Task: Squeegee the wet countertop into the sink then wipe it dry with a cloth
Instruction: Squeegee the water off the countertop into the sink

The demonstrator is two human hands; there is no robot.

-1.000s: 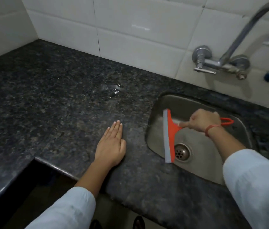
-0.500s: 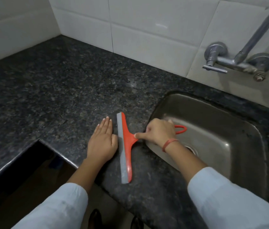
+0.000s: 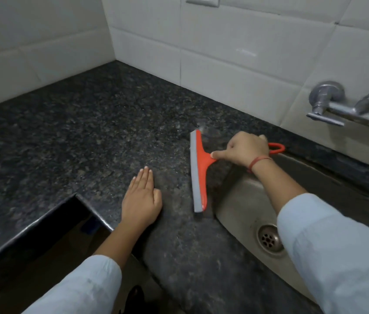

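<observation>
Where two walls of pale glossy tiles (image 3: 235, 64) meet at the far left corner, a dark speckled stone desk (image 3: 77, 137) runs from the left edge towards the right. Its surface has a dull sheen. At the near left a dark rectangular opening (image 3: 43, 234) is cut into its front edge.

Just right of that opening the left grip (image 3: 141, 200) lies flat on the desk, palm down, with its fingers straight and close together, pointing away from the person. It is released and grasps nothing. A light sleeve (image 3: 84, 288) covers the forearm behind it.

Near it, further right, is the orange squeegee (image 3: 200, 168). Its blade is on the desk just beside the sink's left rim. The blade's long axis runs from far to near, with the near end leaning slightly right. The grey rubber strip faces left, and the handle points right, ending in an orange loop (image 3: 277, 147) by the sink's back rim. A pale gleam shows at the blade's far end; whether it is water I cannot tell.

The right grip (image 3: 245, 150) is clenched round the squeegee's handle, with the forefinger stretched along the neck to where it joins the blade. A red thread (image 3: 259, 162) circles the wrist.

Right again, the steel sink (image 3: 242, 200) is sunk into the desk, with a round drain (image 3: 269, 239) in its floor. A chrome tap (image 3: 328, 107) juts from the tiles above it.
</observation>
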